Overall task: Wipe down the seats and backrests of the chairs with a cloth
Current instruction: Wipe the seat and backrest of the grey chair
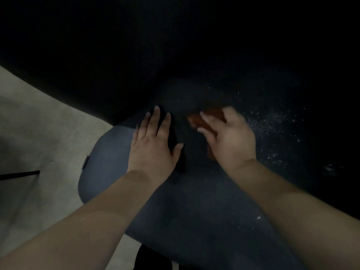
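Dim light, upper half of view almost black. Chair seat (109, 168), blue-grey padded fabric, fills centre and lower frame; its rounded edge curves along the left. Behind it the backrest (194, 61) rises as a dark mass, detail lost in shadow. Pale floor (29, 117) to the left of the seat, with a thin dark bar (21, 174) lying across it near the frame edge. Left hand (153, 145) lies flat on the seat, fingers straight and spread, holding nothing. Right hand (228, 137), motion-blurred, has fingers curled over a reddish-brown cloth (196, 119) at the back of the seat, near where seat meets backrest; cloth shows past the fingertips and under the palm. Scatter of white specks (272, 123) on the fabric right of that hand. Small grey tag (85, 162) on the seat's left edge.
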`<state>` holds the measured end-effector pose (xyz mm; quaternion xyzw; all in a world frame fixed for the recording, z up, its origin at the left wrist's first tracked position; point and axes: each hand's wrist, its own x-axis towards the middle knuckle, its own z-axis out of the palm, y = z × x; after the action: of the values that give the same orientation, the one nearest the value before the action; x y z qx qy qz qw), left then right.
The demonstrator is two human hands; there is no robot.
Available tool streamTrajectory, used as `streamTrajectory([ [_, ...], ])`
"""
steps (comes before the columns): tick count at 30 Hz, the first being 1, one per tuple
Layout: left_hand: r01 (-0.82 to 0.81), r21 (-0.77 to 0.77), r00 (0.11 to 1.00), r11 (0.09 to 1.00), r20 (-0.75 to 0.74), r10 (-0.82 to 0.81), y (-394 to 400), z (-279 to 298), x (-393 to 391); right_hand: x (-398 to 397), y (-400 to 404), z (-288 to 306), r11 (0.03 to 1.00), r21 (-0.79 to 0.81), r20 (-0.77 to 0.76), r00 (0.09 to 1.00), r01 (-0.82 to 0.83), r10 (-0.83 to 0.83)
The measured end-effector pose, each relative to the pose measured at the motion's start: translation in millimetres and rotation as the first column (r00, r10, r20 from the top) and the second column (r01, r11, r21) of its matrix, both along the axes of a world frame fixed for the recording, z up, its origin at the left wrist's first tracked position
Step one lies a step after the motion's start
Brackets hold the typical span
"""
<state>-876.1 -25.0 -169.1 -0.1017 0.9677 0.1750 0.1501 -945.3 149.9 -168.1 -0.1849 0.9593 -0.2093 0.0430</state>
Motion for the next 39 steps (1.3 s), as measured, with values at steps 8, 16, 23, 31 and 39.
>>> streamTrajectory([
  [8, -0.018, 0.014, 1.000, 1.000, 0.002, 0.018, -1, -3, -3, -7, -20, -3, 0.998, -0.045, -0.007, 0.999, -0.046, 0.046],
  [16, -0.039, 0.040, 0.999, 0.998, 0.000, 0.039, 1, -5, -8, -85, -16, -12, 0.978, -0.057, 0.042, 0.979, 0.202, -0.200],
  [23, -0.023, 0.030, 1.000, 0.999, 0.015, 0.022, -1, -3, -4, -46, -4, -3, 0.997, -0.015, 0.007, 0.997, -0.070, 0.070],
  [31, -0.082, 0.015, 0.996, 0.996, 0.016, 0.082, -12, 5, 23, -26, -56, -7, 0.991, -0.060, 0.062, 0.991, -0.116, 0.119],
  [39, -0.222, -0.047, 0.975, 0.974, -0.009, 0.222, -35, 10, 53, -36, -93, -11, 1.000, 0.017, 0.064, 0.998, 0.000, -0.001],
])
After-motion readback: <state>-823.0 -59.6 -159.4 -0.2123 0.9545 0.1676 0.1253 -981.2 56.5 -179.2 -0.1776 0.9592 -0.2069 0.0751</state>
